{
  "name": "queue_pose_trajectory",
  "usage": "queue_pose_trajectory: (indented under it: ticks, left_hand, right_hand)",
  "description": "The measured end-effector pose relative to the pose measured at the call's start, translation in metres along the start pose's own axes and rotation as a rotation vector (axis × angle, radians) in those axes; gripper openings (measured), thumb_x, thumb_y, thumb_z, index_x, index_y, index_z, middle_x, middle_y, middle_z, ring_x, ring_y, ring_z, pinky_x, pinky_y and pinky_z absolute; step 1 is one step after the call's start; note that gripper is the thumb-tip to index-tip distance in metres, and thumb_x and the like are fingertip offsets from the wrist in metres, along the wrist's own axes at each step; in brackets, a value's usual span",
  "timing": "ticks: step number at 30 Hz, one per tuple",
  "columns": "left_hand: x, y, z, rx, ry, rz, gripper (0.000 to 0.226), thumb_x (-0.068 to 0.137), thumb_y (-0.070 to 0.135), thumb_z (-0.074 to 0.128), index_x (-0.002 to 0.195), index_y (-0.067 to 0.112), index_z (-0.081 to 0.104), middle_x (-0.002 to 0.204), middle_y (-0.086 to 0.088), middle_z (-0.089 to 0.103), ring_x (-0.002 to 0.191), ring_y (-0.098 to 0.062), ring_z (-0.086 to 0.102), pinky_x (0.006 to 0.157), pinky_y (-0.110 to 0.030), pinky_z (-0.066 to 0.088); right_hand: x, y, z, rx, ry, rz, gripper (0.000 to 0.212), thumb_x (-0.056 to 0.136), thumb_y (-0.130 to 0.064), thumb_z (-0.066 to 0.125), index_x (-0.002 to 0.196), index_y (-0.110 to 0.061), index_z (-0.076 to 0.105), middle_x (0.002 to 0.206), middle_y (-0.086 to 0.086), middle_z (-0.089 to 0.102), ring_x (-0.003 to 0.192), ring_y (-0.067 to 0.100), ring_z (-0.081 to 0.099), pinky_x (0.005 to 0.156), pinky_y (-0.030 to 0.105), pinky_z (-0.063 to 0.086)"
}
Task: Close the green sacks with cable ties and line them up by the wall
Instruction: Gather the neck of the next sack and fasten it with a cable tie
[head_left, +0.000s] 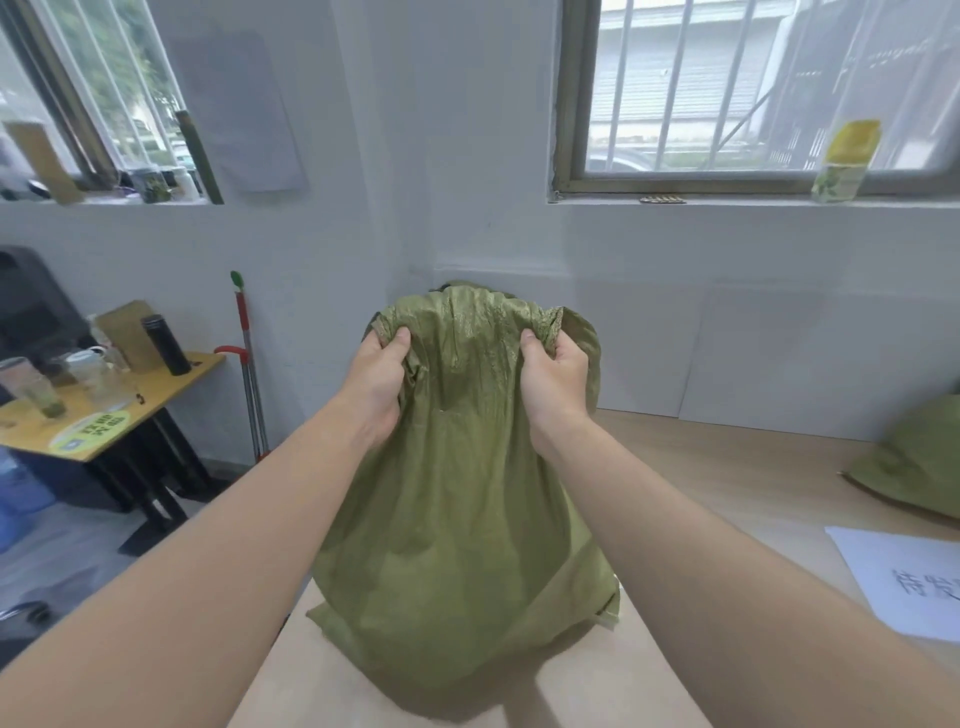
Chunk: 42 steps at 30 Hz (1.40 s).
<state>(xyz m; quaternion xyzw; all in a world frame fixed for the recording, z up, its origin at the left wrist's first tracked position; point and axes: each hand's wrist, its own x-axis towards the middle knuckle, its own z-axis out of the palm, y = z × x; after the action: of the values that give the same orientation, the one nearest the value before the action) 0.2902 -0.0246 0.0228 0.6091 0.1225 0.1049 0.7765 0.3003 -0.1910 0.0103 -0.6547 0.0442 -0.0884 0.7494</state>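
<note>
Standing on the table below the grip, the green sack bulges at its base nearest the person and narrows upward to its mouth. There the left hand and right hand each clench a bunch of the mouth's fabric, thumbs pressed on the near side, with a loose span of cloth between them. No cable tie shows in either hand or around the grip. Off to the right of the right hand a sheet of paper lies on the table, and farther right a second green sack slumps near the wall, which stands just beyond the grip. The risk, as I judge it, is that the mouth is not yet gathered into one neck. If a hand lets go to find a tie, the cloth could fall open and the sack could sag or tip sideways, since the two holds seem to prop its top.
</note>
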Motion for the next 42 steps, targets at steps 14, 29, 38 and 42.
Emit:
queue_pose_trajectory:
  ticks: [14,29,38,42]
  left_hand:
    - [-0.147,-0.026,0.075,0.043,-0.141,-0.001,0.028,0.109,0.018,0.044,0.129,0.016,0.063,0.122,-0.01,0.074,0.111,-0.027,0.072,0.097,-0.047,0.057]
    - [-0.26,-0.082,0.227,0.06,-0.295,-0.035,0.023,0.109,0.014,0.045,0.115,0.019,0.067,0.12,-0.008,0.075,0.114,-0.026,0.07,0.104,-0.049,0.053]
    - [-0.31,-0.112,0.346,0.083,-0.199,-0.025,0.021,0.105,0.013,0.05,0.115,0.019,0.067,0.126,-0.009,0.071,0.12,-0.028,0.066,0.109,-0.052,0.048]
    - [-0.327,-0.117,0.375,0.1,-0.194,-0.088,0.028,0.095,0.011,0.056,0.121,0.02,0.063,0.126,-0.008,0.069,0.116,-0.027,0.067,0.103,-0.05,0.051]
  right_hand:
    - [-0.093,-0.021,-0.144,-0.097,0.162,-0.073,0.022,0.099,-0.032,0.055,0.094,-0.016,0.069,0.115,0.01,0.068,0.091,0.019,0.067,0.074,0.029,0.051]
    - [-0.139,-0.041,-0.346,-0.104,0.371,-0.067,0.024,0.09,-0.036,0.056,0.093,-0.018,0.071,0.103,-0.001,0.07,0.088,0.015,0.066,0.082,0.031,0.054]
    - [-0.127,-0.065,-0.508,-0.165,0.206,-0.158,0.022,0.086,-0.021,0.054,0.078,-0.001,0.048,0.073,0.002,0.043,0.063,0.016,0.037,0.059,0.031,0.033]
    - [-0.125,-0.074,-0.558,-0.12,0.127,-0.155,0.032,0.087,-0.015,0.061,0.068,-0.006,0.038,0.06,-0.005,0.03,0.054,0.013,0.025,0.05,0.03,0.022]
